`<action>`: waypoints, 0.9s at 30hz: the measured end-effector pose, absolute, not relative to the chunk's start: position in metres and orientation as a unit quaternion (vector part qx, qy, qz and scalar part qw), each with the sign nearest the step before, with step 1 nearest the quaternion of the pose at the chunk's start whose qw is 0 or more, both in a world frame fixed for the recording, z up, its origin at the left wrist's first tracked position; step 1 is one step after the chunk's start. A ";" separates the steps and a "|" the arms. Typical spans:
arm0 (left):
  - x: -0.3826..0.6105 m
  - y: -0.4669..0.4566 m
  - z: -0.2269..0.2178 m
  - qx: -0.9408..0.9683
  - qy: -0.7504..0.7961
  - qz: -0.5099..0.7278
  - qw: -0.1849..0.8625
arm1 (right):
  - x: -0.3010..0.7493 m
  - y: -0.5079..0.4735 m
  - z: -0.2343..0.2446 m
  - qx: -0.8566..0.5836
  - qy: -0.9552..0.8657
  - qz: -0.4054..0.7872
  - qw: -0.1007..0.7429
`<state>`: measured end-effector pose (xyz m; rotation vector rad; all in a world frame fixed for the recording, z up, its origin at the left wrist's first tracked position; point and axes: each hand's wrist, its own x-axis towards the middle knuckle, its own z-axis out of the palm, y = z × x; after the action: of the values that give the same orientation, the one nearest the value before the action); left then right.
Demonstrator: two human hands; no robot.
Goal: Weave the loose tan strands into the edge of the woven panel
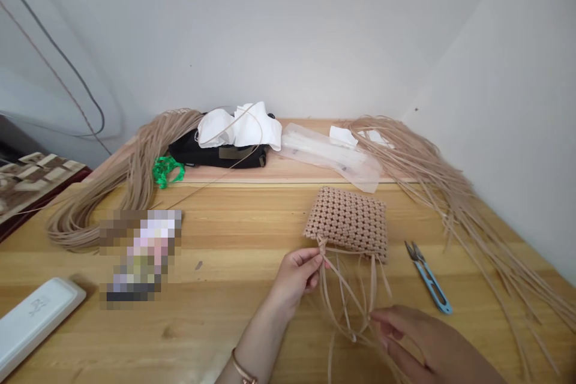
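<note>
A tan woven piece (348,219), knotted in a tight open pattern, rests on the wooden table with loose strips trailing from its near edge. My left hand (302,273) pinches the strips at its near left corner, thumb against fingers. Lower and to the right, my right hand (407,333) is closed, with fingertips together at a loose tan strip (372,288). Part of the right hand is in shade, and its lower fingers are partly hidden. Between both hands, several strips hang in loops. Blue-handled thread snips (427,279) lie to the right of the woven piece.
Bundles of tan strips lie at left (139,168) and right (432,180). Behind are a black pouch (216,157), white paper (256,126) and a clear plastic bag (333,156). Green ribbon (167,172), a blurred-out object (144,255) and a white case (42,321) sit left.
</note>
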<state>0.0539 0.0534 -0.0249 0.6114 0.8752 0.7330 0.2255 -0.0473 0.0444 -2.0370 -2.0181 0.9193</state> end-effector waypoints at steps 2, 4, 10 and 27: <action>0.054 0.054 -0.026 0.286 0.398 0.346 0.800 | 0.223 -0.045 0.034 -0.706 -0.632 0.315 0.062; 0.054 0.054 -0.026 0.288 0.390 0.353 0.800 | 0.225 -0.038 0.024 -0.748 -0.589 0.295 0.076; 0.057 0.054 -0.029 0.292 0.384 0.364 0.797 | 0.217 -0.014 0.007 -0.791 -0.556 0.227 0.118; 0.042 0.062 -0.028 0.381 0.473 0.399 0.687 | 0.214 0.024 -0.006 -0.779 -0.602 0.165 0.058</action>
<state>0.0417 0.0622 -0.0283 0.8541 1.0587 0.8931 0.2138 0.0237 -0.0057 -2.3611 -1.8249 0.5014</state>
